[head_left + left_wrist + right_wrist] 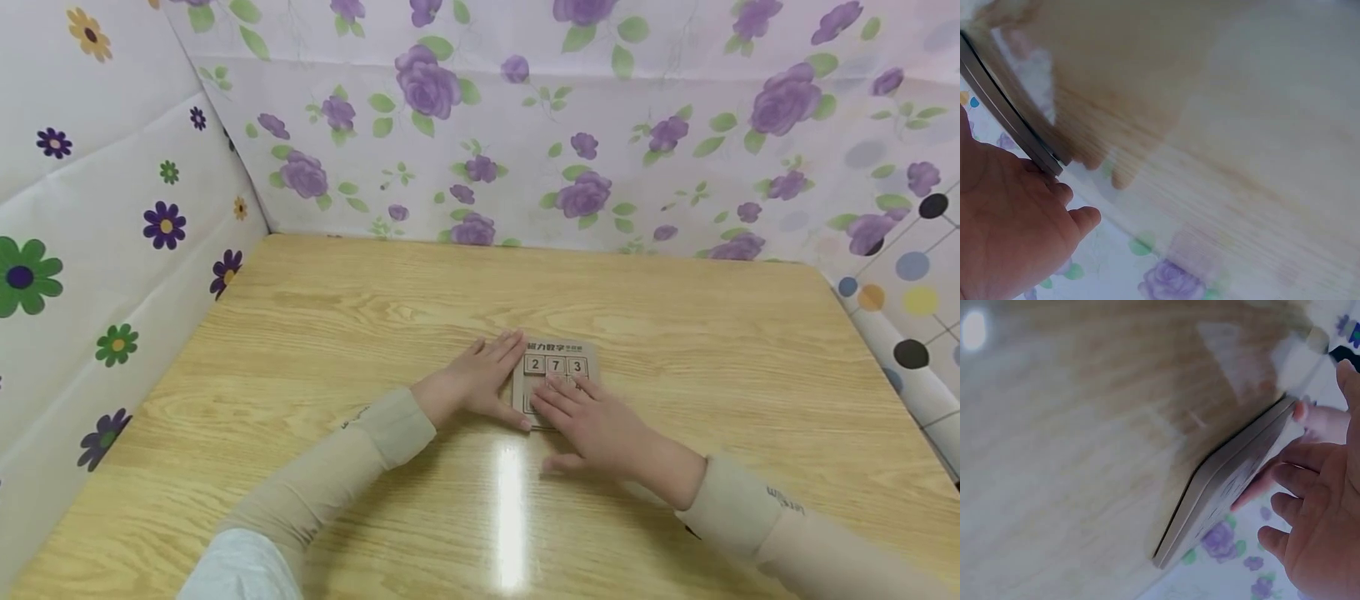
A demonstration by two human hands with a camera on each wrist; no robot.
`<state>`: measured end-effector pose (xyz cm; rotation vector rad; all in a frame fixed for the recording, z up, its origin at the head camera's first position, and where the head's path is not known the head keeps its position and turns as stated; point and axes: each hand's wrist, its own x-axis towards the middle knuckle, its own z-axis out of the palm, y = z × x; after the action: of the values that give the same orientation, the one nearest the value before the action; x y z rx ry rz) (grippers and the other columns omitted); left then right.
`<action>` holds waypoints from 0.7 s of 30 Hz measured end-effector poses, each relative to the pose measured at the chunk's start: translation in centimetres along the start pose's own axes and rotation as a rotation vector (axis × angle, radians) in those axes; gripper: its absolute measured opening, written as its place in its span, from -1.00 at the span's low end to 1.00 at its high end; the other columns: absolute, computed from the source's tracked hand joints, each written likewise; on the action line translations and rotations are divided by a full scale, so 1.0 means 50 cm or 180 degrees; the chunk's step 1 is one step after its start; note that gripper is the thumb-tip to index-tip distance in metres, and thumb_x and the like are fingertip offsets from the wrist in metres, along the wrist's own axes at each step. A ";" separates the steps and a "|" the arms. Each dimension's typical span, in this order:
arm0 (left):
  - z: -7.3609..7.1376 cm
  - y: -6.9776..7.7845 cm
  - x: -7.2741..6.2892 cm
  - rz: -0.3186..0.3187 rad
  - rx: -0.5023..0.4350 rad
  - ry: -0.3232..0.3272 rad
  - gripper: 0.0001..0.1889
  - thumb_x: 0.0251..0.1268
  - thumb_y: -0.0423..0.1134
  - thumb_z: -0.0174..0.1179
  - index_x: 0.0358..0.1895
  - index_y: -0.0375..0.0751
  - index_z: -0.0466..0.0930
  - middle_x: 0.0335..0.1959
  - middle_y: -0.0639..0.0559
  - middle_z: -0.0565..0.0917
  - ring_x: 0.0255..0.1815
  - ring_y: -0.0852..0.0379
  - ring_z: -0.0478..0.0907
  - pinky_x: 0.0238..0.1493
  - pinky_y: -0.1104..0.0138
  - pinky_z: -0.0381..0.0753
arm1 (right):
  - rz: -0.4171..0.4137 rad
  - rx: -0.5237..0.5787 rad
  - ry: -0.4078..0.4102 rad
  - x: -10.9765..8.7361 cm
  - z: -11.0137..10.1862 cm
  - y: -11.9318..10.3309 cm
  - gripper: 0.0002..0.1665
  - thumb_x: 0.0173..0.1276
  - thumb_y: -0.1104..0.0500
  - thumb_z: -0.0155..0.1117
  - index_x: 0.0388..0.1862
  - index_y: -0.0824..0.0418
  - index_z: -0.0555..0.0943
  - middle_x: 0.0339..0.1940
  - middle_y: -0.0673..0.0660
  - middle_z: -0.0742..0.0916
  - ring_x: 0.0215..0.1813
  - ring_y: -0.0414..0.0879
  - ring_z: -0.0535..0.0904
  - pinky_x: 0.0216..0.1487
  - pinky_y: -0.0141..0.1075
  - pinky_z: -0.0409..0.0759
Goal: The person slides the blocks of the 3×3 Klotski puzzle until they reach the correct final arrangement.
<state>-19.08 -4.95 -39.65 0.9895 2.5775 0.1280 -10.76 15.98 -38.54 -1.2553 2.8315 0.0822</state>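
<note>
A shallow number-puzzle board [595,362] lies flat on the worktop [360,325], near its middle, between the two hands. Its frame carries a printed heading [553,347] along the far edge, and inside the recess sit square number tiles. The far row reads, from left to right, tile 2 [535,364], tile 7 [556,366] and tile 3 [577,367], set side by side. Nearer tiles show only in part beneath the fingers, so their numbers and the full layout of the recess cannot be read.

The left hand [483,379] is spread along the board's left side, its fingers fairly straight and reaching the far left corner, while the thumb stretches away from them to the near left corner. It braces the edge without curling round it.

The right hand [600,425] comes in from the near right, palm down, with its extended fingers over the nearer tiles. The thumb stands apart from the fingers, off the board's near edge. Whether the fingertips press on a tile or sit just above it cannot be told. Both forearms, in beige sleeves [322,475], slant inward toward the board.
</note>
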 end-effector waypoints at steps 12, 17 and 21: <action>0.000 0.000 -0.001 0.0007 -0.0063 0.0006 0.34 -0.14 0.53 0.16 0.52 -0.21 -0.37 0.56 -0.06 -0.38 0.57 0.03 -0.40 0.54 0.06 -0.32 | 0.0054 0.0093 -0.0060 -0.003 0.010 -0.007 -0.03 0.28 -0.38 0.03 0.39 0.33 0.32 0.43 0.23 0.38 0.48 0.16 0.20 0.49 0.07 0.11; 0.001 0.000 -0.003 -0.0005 -0.0049 -0.0014 0.34 -0.14 0.54 0.15 0.52 -0.20 -0.39 0.56 -0.05 -0.39 0.56 0.05 -0.42 0.54 0.07 -0.32 | 0.0103 0.0129 -0.0042 0.009 0.013 0.004 -0.04 0.30 -0.36 0.03 0.40 0.33 0.29 0.44 0.24 0.36 0.49 0.16 0.16 0.51 0.07 0.06; 0.000 -0.001 -0.001 0.0011 -0.0025 -0.0025 0.33 -0.13 0.54 0.14 0.52 -0.20 -0.39 0.56 -0.04 -0.39 0.56 0.06 -0.42 0.54 0.07 -0.32 | 0.0141 0.0142 0.0032 0.015 0.013 0.010 -0.03 0.28 -0.35 0.06 0.40 0.34 0.29 0.44 0.25 0.36 0.49 0.17 0.15 0.51 0.06 0.06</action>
<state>-19.09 -5.05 -39.64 0.9897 2.5663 0.1347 -11.60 15.80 -39.24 -1.1877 2.8531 0.0140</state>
